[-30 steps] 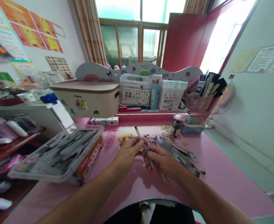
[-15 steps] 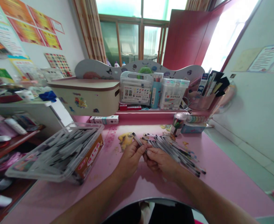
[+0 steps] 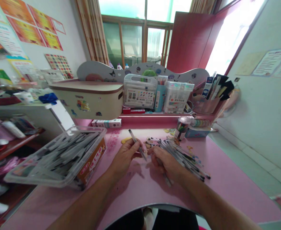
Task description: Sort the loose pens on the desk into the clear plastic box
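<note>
A slim clear pen [image 3: 132,135] with a dark end is pinched between the thumb and fingers of my left hand [image 3: 125,155]. It slants down to the right over the pink desk. My right hand [image 3: 164,160] is closed around another pen [image 3: 168,181], whose pale end sticks out below the palm; the rest is mostly covered by the fingers. A loose pile of clear pens with black ends [image 3: 178,157] lies just beyond and right of my right hand. To the left stands a clear plastic box [image 3: 66,182] full of similar pens.
The pink desk [image 3: 231,191] has a raised shelf at the back. On it stand a lidded cream bin [image 3: 97,103], two clear marker cases [image 3: 139,92] and a pen-filled pink holder [image 3: 206,103]. A round tub [image 3: 182,127] and blue box [image 3: 197,131] sit at the right rear.
My hands have drawn apart from where they met. The left moved slightly left with its pen now in plain sight; a pen's end now shows below the right hand.
</note>
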Motion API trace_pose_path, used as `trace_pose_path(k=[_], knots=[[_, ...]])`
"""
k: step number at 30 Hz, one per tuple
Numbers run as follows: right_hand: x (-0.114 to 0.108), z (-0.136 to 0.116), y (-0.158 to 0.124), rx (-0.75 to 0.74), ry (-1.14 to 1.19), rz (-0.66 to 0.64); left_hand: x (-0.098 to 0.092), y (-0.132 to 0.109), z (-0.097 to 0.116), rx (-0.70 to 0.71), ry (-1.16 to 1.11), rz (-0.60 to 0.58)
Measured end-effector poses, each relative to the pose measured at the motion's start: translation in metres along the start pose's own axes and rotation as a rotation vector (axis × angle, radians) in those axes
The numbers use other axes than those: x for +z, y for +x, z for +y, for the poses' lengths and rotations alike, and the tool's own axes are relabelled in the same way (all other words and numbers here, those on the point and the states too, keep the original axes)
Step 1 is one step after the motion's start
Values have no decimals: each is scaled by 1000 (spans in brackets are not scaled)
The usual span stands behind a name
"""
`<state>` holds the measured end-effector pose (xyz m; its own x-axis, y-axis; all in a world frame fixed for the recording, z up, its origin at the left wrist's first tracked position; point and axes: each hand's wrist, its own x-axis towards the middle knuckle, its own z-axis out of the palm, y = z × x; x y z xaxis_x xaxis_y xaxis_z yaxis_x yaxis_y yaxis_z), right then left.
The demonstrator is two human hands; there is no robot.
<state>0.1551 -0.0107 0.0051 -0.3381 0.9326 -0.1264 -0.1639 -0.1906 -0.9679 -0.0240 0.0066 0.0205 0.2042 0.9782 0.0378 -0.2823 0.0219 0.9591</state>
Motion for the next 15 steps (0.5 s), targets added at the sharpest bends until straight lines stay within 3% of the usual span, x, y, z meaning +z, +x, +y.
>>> trace_pose_path(k=[5,9,12,15], knots=[[-6,-2,4,-47,-31,156,-5,-2,-5,-196,-69,-258],[-7,1,7,-3,10,143,-5,-7,-6,-297,-108,-394],[-7,2,8,12,38,88,-5,-7,-6,-339,-176,-414],[-6,1,7,34,66,104,-2,-7,-5,-296,-285,-317]])
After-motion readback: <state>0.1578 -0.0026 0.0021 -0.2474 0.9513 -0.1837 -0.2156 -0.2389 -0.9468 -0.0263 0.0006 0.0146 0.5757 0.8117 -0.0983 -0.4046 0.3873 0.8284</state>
